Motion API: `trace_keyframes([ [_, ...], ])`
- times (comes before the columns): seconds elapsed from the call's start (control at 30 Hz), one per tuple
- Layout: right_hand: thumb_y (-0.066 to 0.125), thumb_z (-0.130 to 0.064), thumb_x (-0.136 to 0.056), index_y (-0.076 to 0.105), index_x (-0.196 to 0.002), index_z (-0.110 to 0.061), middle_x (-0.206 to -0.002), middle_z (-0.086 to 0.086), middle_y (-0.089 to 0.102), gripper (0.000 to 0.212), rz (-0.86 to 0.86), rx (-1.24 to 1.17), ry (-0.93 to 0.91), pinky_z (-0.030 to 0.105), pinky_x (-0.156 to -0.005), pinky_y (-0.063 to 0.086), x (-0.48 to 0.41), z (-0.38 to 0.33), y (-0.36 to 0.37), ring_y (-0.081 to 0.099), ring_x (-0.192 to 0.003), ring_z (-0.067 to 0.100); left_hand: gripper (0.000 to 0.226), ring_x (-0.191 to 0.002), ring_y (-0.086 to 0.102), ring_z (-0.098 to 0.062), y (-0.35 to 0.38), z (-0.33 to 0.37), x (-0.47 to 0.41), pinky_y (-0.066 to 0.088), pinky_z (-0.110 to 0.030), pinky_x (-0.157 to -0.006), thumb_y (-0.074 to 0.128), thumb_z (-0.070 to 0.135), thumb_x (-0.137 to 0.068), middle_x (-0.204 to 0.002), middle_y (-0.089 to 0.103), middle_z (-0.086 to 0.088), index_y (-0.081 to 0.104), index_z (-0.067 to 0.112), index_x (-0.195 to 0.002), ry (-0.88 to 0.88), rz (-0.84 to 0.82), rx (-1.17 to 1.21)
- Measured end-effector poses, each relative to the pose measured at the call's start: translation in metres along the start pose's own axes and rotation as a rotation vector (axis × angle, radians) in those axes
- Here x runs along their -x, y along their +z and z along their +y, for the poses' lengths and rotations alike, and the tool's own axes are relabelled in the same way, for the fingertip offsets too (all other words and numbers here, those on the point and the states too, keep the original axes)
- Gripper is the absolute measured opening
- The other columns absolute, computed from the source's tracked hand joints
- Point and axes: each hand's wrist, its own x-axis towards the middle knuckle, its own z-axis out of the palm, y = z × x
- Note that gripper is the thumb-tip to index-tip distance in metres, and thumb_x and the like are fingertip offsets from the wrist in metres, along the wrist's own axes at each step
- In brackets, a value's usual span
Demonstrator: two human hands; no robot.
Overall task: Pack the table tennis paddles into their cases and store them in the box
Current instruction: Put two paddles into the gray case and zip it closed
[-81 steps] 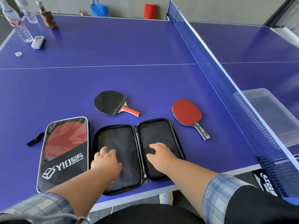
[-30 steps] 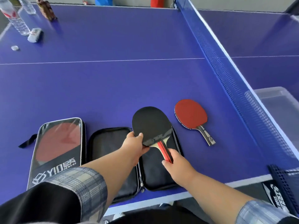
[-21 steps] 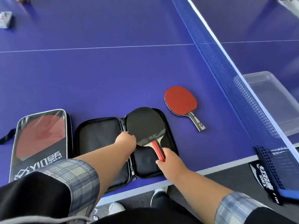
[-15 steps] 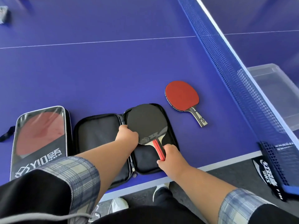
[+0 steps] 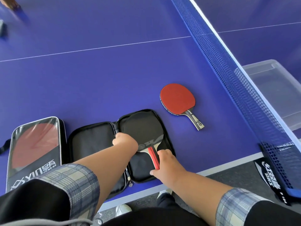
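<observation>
Black rubber covers the paddle [image 5: 144, 128], its handle red and black. The left hand [image 5: 125, 141] pinches the blade edge, the right hand [image 5: 164, 162] grips the handle; beneath them it lies in the right half of the open case [image 5: 91, 144].

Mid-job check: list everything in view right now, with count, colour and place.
black paddle: one, black face, red-and-black handle, in the right half of the open case
open case: one, black, spread flat at the near table edge
red paddle: one, red face up, loose on the table, right of the open case
windowed case: one, black with a clear front, red paddle inside, left of the open case
box: one, clear plastic, beyond the net, far right
net: one, blue
table: one, blue with white lines
left-hand grip: holds the black paddle's blade edge
right-hand grip: holds its handle
</observation>
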Motion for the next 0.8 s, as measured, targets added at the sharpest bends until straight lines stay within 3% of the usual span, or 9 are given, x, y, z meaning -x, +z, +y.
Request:
trace_keyframes([
  [0.1,0.074,-0.047,-0.08,0.055,-0.113,-0.019,-0.114,-0.001,0.051,0.047,-0.099,0.012,-0.061,0.037,-0.085,0.052,-0.005,-0.007,-0.014,0.059,-0.096,0.021,0.052,-0.133,0.043,-0.026,-0.005,-0.003,-0.005,0.037,-0.031,-0.11,0.047,0.016,-0.098,-0.146,0.04,-0.011,0.027,0.0,-0.144,-0.058,-0.002,-0.012],
  [0.17,0.067,-0.049,-0.084,0.06,-0.105,-0.028,-0.108,-0.007,0.057,0.03,-0.046,-0.071,-0.082,0.033,-0.087,0.05,-0.015,0.0,-0.043,0.059,-0.097,0.016,0.064,-0.132,0.041,-0.029,-0.011,0.011,0.001,0.036,-0.036,-0.11,0.052,0.018,-0.093,-0.148,0.035,-0.01,0.023,0.008,-0.149,-0.12,0.06,0.151],
  [0.23,0.064,-0.045,-0.09,0.063,-0.121,-0.029,-0.109,-0.01,0.059,0.035,0.08,-0.208,-0.038,0.029,-0.087,0.047,-0.03,0.013,-0.077,0.061,-0.102,0.012,0.068,-0.128,0.044,-0.033,-0.017,0.031,0.008,0.038,-0.041,-0.106,0.054,0.018,-0.088,-0.147,0.035,-0.012,0.028,0.018,-0.15,-0.088,0.144,0.367],
  [0.4,0.062,-0.035,-0.094,0.06,-0.134,-0.018,-0.127,-0.001,0.064,0.043,0.356,-0.372,0.085,0.026,-0.083,0.044,-0.076,0.058,-0.158,0.062,-0.111,0.017,0.032,-0.102,0.061,-0.024,-0.006,0.095,0.024,0.05,-0.036,-0.089,0.051,0.018,-0.089,-0.113,0.062,0.006,0.057,0.03,-0.119,0.346,0.044,0.507],
  [0.5,0.058,-0.034,-0.095,0.056,-0.14,-0.017,-0.135,0.005,0.06,0.047,0.326,-0.37,0.135,0.028,-0.083,0.043,-0.107,0.077,-0.189,0.062,-0.102,0.02,0.044,-0.097,0.06,-0.014,0.005,0.135,0.024,0.045,-0.026,-0.078,0.053,0.022,-0.094,-0.116,0.058,0.008,0.045,0.025,-0.137,0.358,-0.095,0.573],
  [0.57,0.054,-0.031,-0.096,0.054,-0.138,-0.021,-0.139,0.006,0.057,0.043,0.253,-0.365,0.132,0.03,-0.08,0.046,-0.126,0.082,-0.199,0.062,-0.089,0.012,0.019,-0.067,0.052,-0.01,0.012,0.155,0.019,0.041,-0.025,-0.058,0.054,0.018,-0.092,-0.085,0.05,0.011,0.049,0.03,-0.106,0.29,-0.131,0.625],
  [0.67,0.053,-0.031,-0.098,0.028,-0.157,-0.022,-0.16,0.003,0.037,0.065,0.156,-0.396,0.15,0.04,-0.109,0.041,-0.15,0.087,-0.204,0.047,-0.137,0.025,0.02,-0.051,0.035,-0.016,0.017,0.175,0.006,0.029,-0.023,-0.046,0.051,0.015,-0.086,-0.065,0.04,0.005,0.036,0.022,-0.075,0.187,-0.103,0.706],
  [0.73,0.052,-0.032,-0.098,0.015,-0.161,-0.023,-0.164,0.002,0.031,0.073,0.138,-0.443,0.163,0.042,-0.114,0.035,-0.162,0.087,-0.202,0.036,-0.146,0.026,0.013,-0.05,0.04,-0.016,0.021,0.181,-0.003,0.03,-0.021,-0.043,0.052,0.019,-0.086,-0.066,0.046,0.003,0.042,0.02,-0.078,0.133,-0.074,0.735],
  [0.8,0.052,-0.031,-0.099,0.014,-0.161,-0.023,-0.164,0.002,0.031,0.073,0.156,-0.526,0.197,0.039,-0.107,0.039,-0.171,0.086,-0.198,0.038,-0.144,0.026,0.006,-0.055,0.05,-0.017,0.025,0.185,-0.01,0.04,-0.023,-0.05,0.055,0.023,-0.088,-0.074,0.056,0.001,0.054,0.018,-0.091,0.119,-0.06,0.769],
])
